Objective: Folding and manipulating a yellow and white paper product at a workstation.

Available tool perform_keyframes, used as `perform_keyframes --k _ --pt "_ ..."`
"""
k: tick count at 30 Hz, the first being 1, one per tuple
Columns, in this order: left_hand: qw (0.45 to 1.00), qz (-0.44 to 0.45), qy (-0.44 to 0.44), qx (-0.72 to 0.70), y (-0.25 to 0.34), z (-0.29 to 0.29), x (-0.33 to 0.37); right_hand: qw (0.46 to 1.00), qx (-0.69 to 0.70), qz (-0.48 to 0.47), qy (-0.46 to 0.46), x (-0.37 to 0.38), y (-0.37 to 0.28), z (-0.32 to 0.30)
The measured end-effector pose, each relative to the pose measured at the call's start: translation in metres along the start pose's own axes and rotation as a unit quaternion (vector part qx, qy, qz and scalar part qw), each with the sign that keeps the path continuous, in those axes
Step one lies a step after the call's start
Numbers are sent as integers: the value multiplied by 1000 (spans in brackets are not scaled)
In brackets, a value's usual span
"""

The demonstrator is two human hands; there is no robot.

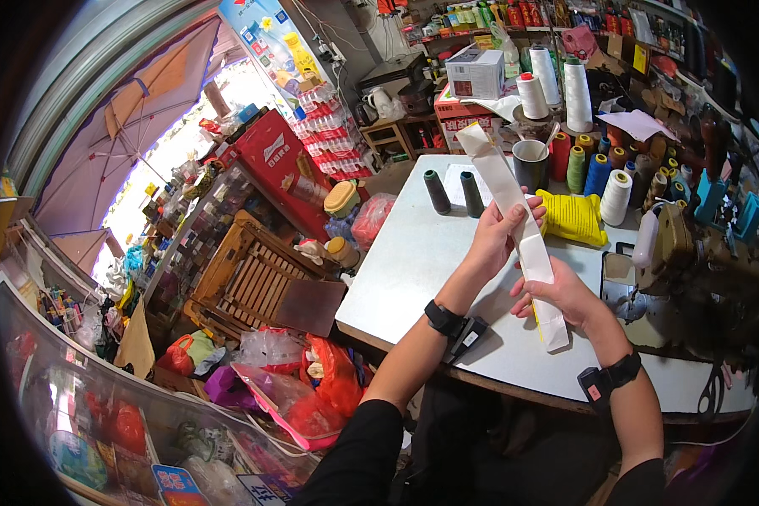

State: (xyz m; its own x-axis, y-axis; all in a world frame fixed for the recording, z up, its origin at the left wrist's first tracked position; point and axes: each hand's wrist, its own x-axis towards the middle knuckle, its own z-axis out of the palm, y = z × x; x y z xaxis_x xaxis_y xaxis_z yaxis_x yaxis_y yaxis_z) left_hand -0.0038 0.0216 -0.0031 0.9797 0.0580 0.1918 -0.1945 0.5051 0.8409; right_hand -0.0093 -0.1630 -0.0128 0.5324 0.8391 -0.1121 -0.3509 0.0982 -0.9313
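A crowded shop room surrounds a white tabletop (396,261), its left edge facing a slatted wooden chair (253,270). With the yellow bundle (575,218) as landmark, the long white strip (534,255) slants just left of it over the tabletop, its lower end inside the near edge. The left hand (499,232) has its grip closed about the strip, thumb across its face; the right hand (562,297) has its grip pinched on the lower part, fingers loosely spread. Beyond the bundle, a metal mug (530,165) and coloured spools (597,174) crowd the far side; right of it stand a white cone (616,201), then a sewing machine (675,244). Left of it, past the strip, two dark green cones (437,193) stand upright, and wide white surface runs from them to the left and near edges.
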Motion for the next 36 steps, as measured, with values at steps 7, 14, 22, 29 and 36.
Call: perform_keyframes --k 7,14,22,29,36 --pt "996 -5 -13 -93 1 -3 -1 996 -70 -30 -40 -1 0 -2" --pt "971 21 -7 -237 -2 -12 3 996 -49 0 -69 2 7 -4" --pt "941 5 -55 -335 -3 -12 4 997 -18 38 -57 0 3 2" --pt "913 -21 -69 -403 8 -2 -3 996 -17 36 -77 -1 3 -1" --pt "907 -29 -10 -420 14 -4 -6 995 2 53 -85 -1 6 -1"
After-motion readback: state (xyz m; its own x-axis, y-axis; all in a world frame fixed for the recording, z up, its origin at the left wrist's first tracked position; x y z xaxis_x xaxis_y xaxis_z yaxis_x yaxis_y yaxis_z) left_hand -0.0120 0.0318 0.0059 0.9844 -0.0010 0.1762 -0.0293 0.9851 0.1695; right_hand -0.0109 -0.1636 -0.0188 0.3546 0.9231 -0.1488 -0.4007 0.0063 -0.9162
